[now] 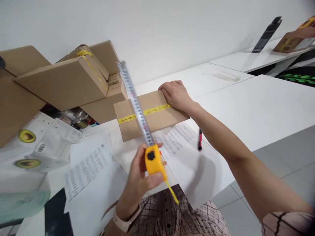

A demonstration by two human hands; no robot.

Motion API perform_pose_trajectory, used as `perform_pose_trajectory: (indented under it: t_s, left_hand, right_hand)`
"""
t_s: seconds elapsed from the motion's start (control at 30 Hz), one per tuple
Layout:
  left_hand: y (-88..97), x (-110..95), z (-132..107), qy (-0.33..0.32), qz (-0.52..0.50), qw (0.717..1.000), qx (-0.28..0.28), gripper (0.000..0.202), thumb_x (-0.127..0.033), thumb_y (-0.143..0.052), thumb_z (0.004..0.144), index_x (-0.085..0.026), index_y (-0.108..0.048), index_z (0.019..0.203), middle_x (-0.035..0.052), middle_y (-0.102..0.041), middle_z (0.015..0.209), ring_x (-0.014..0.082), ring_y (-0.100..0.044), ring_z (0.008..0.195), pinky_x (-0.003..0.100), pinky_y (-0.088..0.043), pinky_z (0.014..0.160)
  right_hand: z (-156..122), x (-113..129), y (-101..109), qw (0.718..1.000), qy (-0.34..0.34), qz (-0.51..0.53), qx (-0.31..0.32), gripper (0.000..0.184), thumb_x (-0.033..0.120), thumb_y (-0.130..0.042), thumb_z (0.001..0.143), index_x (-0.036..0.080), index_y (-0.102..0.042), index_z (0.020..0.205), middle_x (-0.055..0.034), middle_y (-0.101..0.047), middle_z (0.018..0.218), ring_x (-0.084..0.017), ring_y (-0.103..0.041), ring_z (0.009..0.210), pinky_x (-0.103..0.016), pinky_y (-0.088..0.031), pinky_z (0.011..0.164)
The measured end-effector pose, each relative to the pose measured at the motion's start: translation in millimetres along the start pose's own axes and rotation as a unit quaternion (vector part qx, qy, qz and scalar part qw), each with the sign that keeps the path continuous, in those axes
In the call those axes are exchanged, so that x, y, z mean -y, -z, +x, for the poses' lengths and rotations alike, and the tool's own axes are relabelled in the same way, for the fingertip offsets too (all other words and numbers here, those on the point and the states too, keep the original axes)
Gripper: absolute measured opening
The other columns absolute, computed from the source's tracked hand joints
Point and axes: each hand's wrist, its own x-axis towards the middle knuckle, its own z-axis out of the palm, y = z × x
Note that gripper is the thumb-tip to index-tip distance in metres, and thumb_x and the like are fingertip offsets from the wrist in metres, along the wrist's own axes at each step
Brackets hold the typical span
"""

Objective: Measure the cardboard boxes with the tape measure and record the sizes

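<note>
My left hand (140, 178) is closed around a yellow tape measure (154, 160), its metal blade (136, 105) pulled out and slanting up and away to the left. The blade passes in front of a closed cardboard box (157, 119) sealed with yellow printed tape. On the far right edge of that box rests my right hand (176, 95), fingers curled over the edge and gripping it. A yellow wrist strap dangles from the tape measure. Beneath the box lie printed sheets (182, 141), partly covered by it. A red and black marker (200, 141) lies on the paper to the right.
A large open carton (103, 111) holding smaller boxes stands at the left. White boxes with avocado pictures (41, 141) sit in front of it, near another printed sheet (91, 170). At the far right, a black bottle (267, 34) stands near another person's hand (304, 32) on a box.
</note>
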Motion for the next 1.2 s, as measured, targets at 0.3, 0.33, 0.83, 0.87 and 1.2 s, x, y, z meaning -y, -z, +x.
perform_pose_trajectory:
  t_s: [0.3, 0.33, 0.83, 0.87, 1.2]
  left_hand:
    - [-25.4, 43, -2, 0.1, -0.023, 0.992, 0.07, 0.064, -0.04, -0.087, 0.066, -0.023, -0.059, 0.122, 0.0098, -0.06, 0.132, 0.0208, -0.063, 0.095, 0.036, -0.055, 0.086]
    - [-26.2, 46, -4, 0.102, -0.025, 0.992, 0.069, 0.065, -0.041, -0.087, 0.066, -0.023, -0.058, 0.121, 0.0097, -0.06, 0.132, 0.0211, -0.063, 0.095, 0.036, -0.055, 0.085]
    - [-32.9, 69, -11, 0.14, 0.011, 0.987, 0.076, 0.071, -0.039, -0.086, 0.066, -0.025, -0.05, 0.125, 0.0124, -0.056, 0.141, 0.0273, -0.064, 0.107, 0.038, -0.055, 0.086]
    - [-33.3, 70, -10, 0.142, 0.011, 0.987, 0.075, 0.073, -0.039, -0.086, 0.066, -0.025, -0.049, 0.127, 0.0128, -0.056, 0.141, 0.0278, -0.063, 0.108, 0.038, -0.055, 0.086]
    - [-29.1, 83, -12, 0.114, 0.016, 0.991, 0.06, 0.073, -0.032, -0.085, 0.068, -0.026, -0.047, 0.13, 0.0128, -0.058, 0.14, 0.0263, -0.063, 0.11, 0.035, -0.054, 0.087]
  right_hand:
    - [-7, 5, 6, 0.997, 0.046, -0.056, 0.021, 0.056, 0.03, -0.035, 0.102, 0.032, -0.031, 0.157, -0.0088, -0.064, 0.124, -0.033, -0.053, 0.11, -0.049, -0.035, 0.097]
    - [-6, 6, 6, 0.996, 0.053, -0.061, 0.027, 0.059, 0.03, -0.038, 0.101, 0.034, -0.029, 0.159, -0.0087, -0.062, 0.128, -0.034, -0.052, 0.111, -0.049, -0.034, 0.097]
    - [-6, 5, 5, 0.995, 0.074, -0.044, 0.048, 0.046, 0.035, -0.03, 0.105, 0.039, -0.055, 0.144, -0.0084, -0.067, 0.116, -0.031, -0.047, 0.102, -0.047, -0.037, 0.088]
    - [-6, 5, 6, 0.995, 0.075, -0.043, 0.048, 0.045, 0.037, -0.031, 0.105, 0.039, -0.054, 0.144, -0.0085, -0.067, 0.116, -0.032, -0.047, 0.103, -0.048, -0.037, 0.088]
    - [-13, 9, 3, 0.997, 0.036, -0.059, 0.017, 0.052, 0.049, -0.02, 0.107, 0.031, -0.045, 0.149, -0.0101, -0.066, 0.112, -0.033, -0.05, 0.113, -0.05, -0.037, 0.098]
